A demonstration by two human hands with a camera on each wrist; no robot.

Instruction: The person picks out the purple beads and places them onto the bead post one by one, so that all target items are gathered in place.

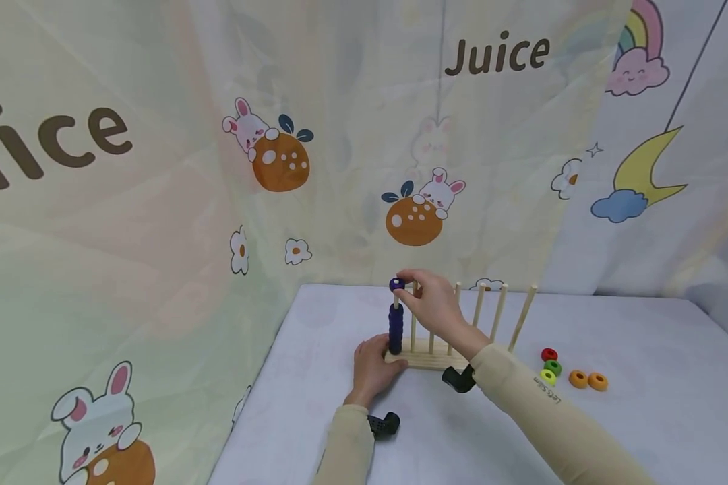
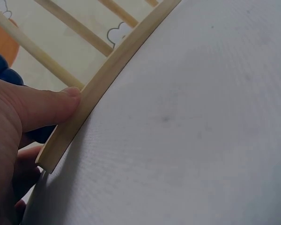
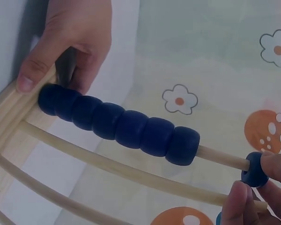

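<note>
A wooden peg rack (image 1: 427, 359) with several upright rods stands on the table. Its leftmost rod carries a stack of dark blue-purple beads (image 1: 396, 330), shown as several touching rings in the right wrist view. My right hand (image 1: 439, 306) pinches one more bead (image 3: 255, 169) between thumb and fingers at that rod's top end, with bare rod between it and the stack. At the left end of the base, my left hand (image 1: 373, 367) grips the wood, its thumb (image 2: 61, 105) on the front edge and fingers behind.
To the right of the rack lie a red bead (image 1: 549, 354), a green bead (image 1: 553, 368), a yellow bead (image 1: 548, 377) and two orange beads (image 1: 588, 380). A printed curtain (image 1: 352, 135) hangs behind the white table (image 1: 655, 417). Other rods (image 1: 500, 310) stand under the right forearm.
</note>
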